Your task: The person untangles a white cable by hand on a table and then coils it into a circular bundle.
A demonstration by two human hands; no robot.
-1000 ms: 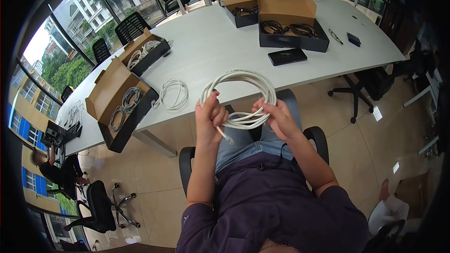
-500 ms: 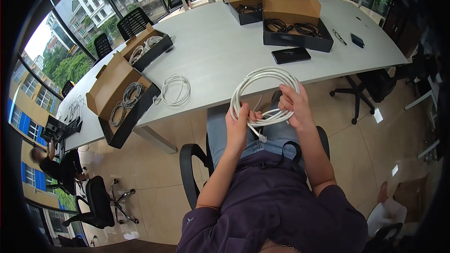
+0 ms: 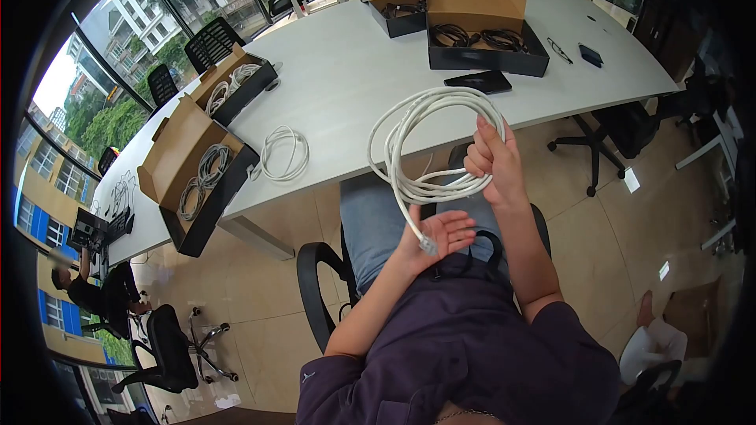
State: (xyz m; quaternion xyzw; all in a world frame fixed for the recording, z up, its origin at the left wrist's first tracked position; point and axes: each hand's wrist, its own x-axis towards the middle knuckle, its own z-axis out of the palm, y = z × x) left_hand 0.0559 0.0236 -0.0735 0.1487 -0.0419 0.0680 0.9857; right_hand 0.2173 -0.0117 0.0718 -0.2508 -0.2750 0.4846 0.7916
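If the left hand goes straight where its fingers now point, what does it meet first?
Probably the wrist below the right hand, which grips the white cable coil. The open left hand points there; depth is unclear.

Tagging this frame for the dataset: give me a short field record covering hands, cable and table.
right hand: fingers closed around the white cable coil, held up over the lap
left hand: open, palm up, below the coil
connector: on the coil's loose end, lying on the left palm
table: white, in front of the person
on table: loose white coil; cardboard box holding grey cables; black box holding black cables
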